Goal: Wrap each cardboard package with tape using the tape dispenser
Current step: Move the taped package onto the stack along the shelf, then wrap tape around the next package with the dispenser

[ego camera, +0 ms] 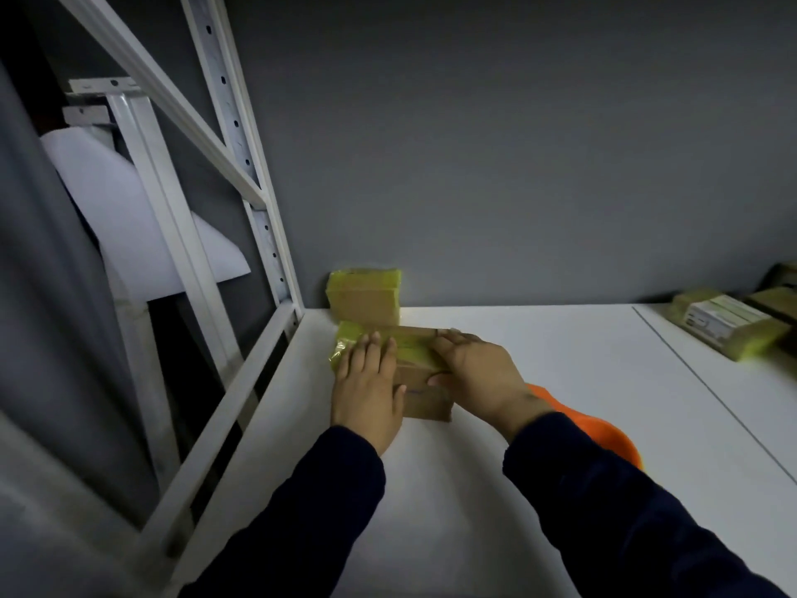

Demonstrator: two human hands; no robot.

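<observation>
On the white table [560, 381], near its left edge, lies a brown cardboard package [425, 401] partly wrapped in yellow-green tape: left hand [368, 390] pressed flat on top, fingers straight; right hand [478, 373] gripping its right end, thumb on the near face.

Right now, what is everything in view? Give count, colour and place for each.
held package: one, brown cardboard, yellow tape on its left end, on the table's rear left
taped package: one, brown and yellow, behind it against the wall
far packages: several, yellow-taped, table's right edge
orange object: one, partly hidden by the right forearm, possibly the tape dispenser
table: one, white
shelf frame: one, white, left
sheet: one, white, behind the frame
wall: one, grey, rear
left-hand grip: one, flat on the held package
right-hand grip: one, curled round its right side
</observation>
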